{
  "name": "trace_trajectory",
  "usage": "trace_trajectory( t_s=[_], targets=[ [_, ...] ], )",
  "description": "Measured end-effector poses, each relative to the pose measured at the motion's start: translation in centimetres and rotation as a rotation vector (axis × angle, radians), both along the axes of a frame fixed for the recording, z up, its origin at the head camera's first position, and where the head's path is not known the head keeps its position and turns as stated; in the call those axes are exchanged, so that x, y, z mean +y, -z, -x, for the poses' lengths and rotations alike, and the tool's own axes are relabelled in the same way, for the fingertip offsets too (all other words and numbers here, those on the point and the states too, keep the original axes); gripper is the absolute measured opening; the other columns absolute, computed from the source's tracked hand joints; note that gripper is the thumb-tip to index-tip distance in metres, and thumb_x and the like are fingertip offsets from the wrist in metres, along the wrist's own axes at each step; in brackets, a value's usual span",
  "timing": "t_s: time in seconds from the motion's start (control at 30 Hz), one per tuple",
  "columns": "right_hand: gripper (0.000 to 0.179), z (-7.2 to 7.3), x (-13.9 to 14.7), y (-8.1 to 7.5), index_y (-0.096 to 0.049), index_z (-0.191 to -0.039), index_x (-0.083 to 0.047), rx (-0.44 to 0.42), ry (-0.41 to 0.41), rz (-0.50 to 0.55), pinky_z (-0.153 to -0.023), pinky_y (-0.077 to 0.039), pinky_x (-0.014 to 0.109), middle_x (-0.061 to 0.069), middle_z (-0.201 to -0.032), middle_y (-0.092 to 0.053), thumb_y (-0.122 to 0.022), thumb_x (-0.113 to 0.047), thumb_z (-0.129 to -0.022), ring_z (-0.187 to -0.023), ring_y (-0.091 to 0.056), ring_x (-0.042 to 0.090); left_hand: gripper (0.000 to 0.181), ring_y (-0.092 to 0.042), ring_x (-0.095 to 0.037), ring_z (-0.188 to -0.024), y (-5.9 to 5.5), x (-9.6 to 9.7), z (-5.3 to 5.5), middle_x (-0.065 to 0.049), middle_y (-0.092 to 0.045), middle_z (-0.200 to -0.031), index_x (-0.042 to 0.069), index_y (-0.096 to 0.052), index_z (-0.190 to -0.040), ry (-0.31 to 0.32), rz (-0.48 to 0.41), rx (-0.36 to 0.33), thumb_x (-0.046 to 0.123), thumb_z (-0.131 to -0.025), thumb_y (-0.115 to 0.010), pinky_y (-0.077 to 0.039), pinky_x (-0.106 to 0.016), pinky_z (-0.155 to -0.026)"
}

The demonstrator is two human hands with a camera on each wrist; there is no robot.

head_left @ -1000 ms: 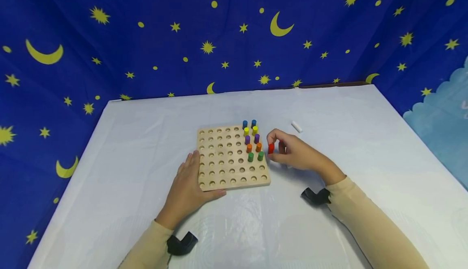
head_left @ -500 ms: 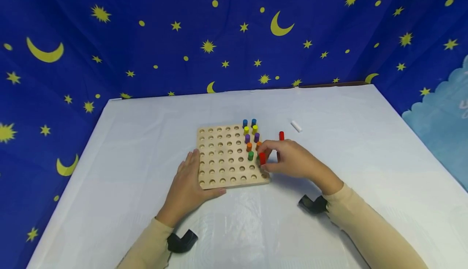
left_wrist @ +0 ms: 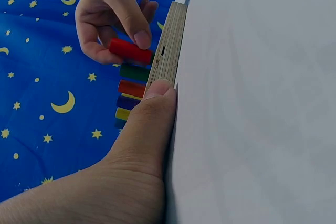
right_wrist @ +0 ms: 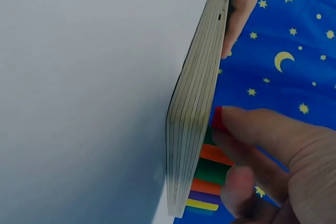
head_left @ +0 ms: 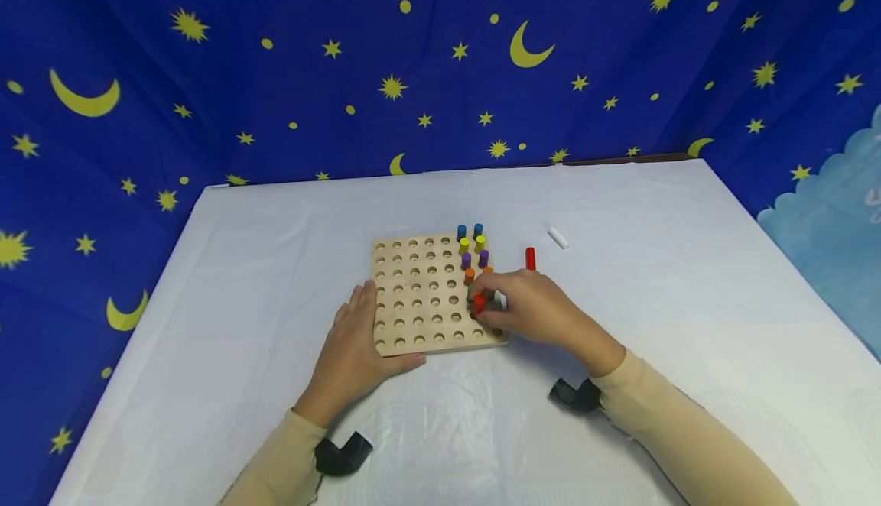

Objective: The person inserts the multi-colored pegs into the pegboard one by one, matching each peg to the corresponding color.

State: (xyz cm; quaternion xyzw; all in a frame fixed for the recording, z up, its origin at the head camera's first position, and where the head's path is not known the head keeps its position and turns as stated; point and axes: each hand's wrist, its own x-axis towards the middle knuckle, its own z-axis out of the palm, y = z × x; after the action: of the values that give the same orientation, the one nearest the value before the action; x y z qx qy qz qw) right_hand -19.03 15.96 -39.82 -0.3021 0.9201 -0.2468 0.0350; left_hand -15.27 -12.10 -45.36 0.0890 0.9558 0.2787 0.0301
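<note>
A light wooden pegboard [head_left: 416, 300] with rows of round holes lies on the table. Two columns of pegs stand at its right side: blue, yellow [head_left: 464, 246], purple [head_left: 466, 261], orange and green pairs. My right hand [head_left: 533, 307] pinches a red peg [head_left: 479, 305] between thumb and fingers, over the holes just in front of the green pegs. In the left wrist view that peg [left_wrist: 130, 51] is close to the board's face; whether its end is in a hole is hidden. My left hand [head_left: 351, 353] rests against the board's left side, its thumb [left_wrist: 152, 108] along the front edge.
A second red peg [head_left: 530, 258] lies on the white-covered table [head_left: 440, 429] right of the board, beyond my right hand. Farther back lies a white peg [head_left: 558, 238]. A blue curtain [head_left: 275, 85] with stars and moons stands behind the table.
My right hand has carried the red peg leftward from beside the board to over its right-hand columns. The second red peg on the table has come into view. My left hand has stayed put.
</note>
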Motion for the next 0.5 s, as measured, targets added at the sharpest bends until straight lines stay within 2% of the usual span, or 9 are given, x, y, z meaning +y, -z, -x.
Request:
trace_trajectory(
  t_s=[0.27,0.37,0.5],
  targets=[
    [0.019,0.01,-0.20,-0.01,-0.072,-0.102,-0.020,-0.017,-0.012,-0.019,-0.054,-0.038,0.020,-0.013,-0.086,-0.069,-0.080,-0.021,-0.084,-0.061,-0.046,0.003,0.141,-0.010,-0.034,-0.155,-0.07,0.04,-0.03,-0.019,-0.014,-0.166,0.001,-0.007,-0.159,0.003,0.001,0.000,0.074,-0.062,-0.079,-0.013,-0.052,-0.127],
    [0.018,0.02,-0.25,0.04,-0.073,-0.101,-0.020,-0.021,-0.019,-0.028,-0.059,-0.044,0.021,-0.012,-0.089,-0.070,-0.079,-0.021,-0.085,-0.067,-0.053,0.004,0.141,-0.010,-0.035,-0.155,-0.03,0.04,0.00,-0.019,-0.014,-0.166,0.000,-0.008,-0.159,0.004,-0.002,0.003,0.074,-0.062,-0.079,-0.013,-0.052,-0.126],
    [0.020,0.00,-0.27,0.10,-0.075,-0.104,-0.018,-0.011,-0.026,-0.044,-0.071,-0.053,0.026,-0.009,-0.098,-0.073,-0.079,-0.021,-0.085,-0.084,-0.064,0.007,0.141,-0.011,-0.035,-0.155,-0.01,0.04,0.02,-0.019,-0.015,-0.166,0.000,-0.008,-0.159,0.007,-0.003,0.012,0.075,-0.062,-0.079,-0.013,-0.052,-0.126]
  ],
)
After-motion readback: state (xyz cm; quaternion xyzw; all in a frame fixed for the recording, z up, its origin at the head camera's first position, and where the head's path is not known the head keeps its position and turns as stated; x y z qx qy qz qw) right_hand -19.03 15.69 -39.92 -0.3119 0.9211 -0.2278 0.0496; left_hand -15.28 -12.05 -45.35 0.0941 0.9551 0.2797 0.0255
